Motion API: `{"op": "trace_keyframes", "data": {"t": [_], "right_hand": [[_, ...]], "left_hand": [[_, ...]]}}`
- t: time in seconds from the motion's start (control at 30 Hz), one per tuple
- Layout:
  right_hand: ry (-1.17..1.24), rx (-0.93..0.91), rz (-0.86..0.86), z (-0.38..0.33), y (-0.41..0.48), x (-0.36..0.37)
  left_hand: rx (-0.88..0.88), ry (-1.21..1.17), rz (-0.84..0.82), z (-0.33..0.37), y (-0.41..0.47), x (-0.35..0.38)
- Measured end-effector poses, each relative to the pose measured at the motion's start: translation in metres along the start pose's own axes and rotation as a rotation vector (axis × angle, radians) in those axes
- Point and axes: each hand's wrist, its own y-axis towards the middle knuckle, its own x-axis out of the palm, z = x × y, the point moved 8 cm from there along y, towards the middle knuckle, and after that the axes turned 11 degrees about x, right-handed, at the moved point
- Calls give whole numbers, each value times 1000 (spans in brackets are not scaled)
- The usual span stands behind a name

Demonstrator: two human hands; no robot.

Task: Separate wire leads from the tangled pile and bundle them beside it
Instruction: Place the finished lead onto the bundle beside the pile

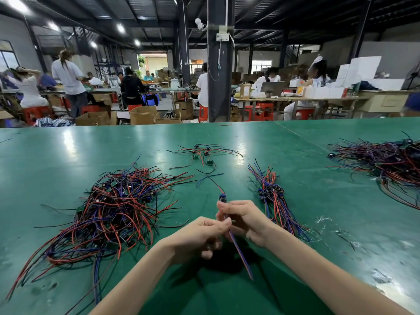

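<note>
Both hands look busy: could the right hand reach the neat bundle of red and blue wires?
Probably yes: that neat wire bundle lies beside the right hand, nothing between, though its fingers pinch a wire lead.

Green tabletop. Tangled pile of red, blue and black leads taken as reference. Just right of pile: left hand and right hand, both pinching one wire lead, connector end above the right hand. Further right of pile: aligned bundle. Beyond pile, far side: small loose cluster.
</note>
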Motion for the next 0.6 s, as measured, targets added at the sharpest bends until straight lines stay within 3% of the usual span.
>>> {"op": "trace_keyframes", "data": {"t": [0.23, 0.6], "right_hand": [[55, -49, 25, 1, 0, 4], [-48, -103, 111, -5, 0, -4]], "left_hand": [[60, -216, 327, -2, 6, -9], [83, -68, 324, 9, 0, -6]]}}
